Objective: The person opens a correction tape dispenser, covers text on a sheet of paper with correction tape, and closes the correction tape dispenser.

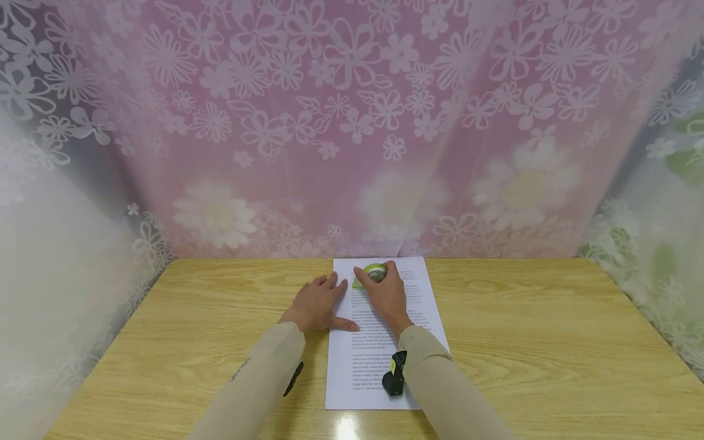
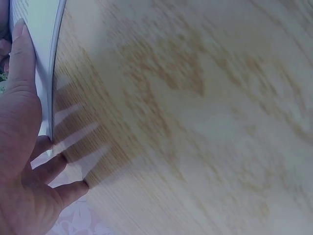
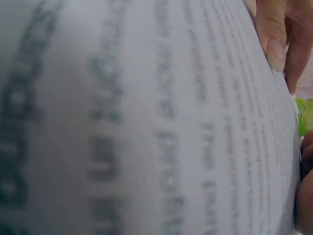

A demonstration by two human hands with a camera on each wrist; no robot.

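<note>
A white sheet of printed paper point(image 1: 385, 366) lies lengthwise on the wooden table, its lines of text running across. My right hand point(image 1: 387, 294) grips a green correction tape point(image 1: 376, 272) with a rounded, partly see-through body, near the top of the sheet. Its narrow end sits at the start of the printed lines. My left hand point(image 1: 319, 304) lies spread at the paper's left edge, thumb on the sheet. In the left wrist view, the thumb point(image 2: 22, 58) rests along the paper and the other fingertips touch the table. Only a green bit of the correction tape point(image 3: 304, 115) shows in the right wrist view.
The wooden table point(image 1: 522, 342) extends to both sides of the sheet. A flowered pink curtain point(image 1: 330, 153) hangs behind the table's far edge, with pale curtains at both sides. A black wrist camera point(image 1: 393, 374) sits by the right sleeve, above the paper.
</note>
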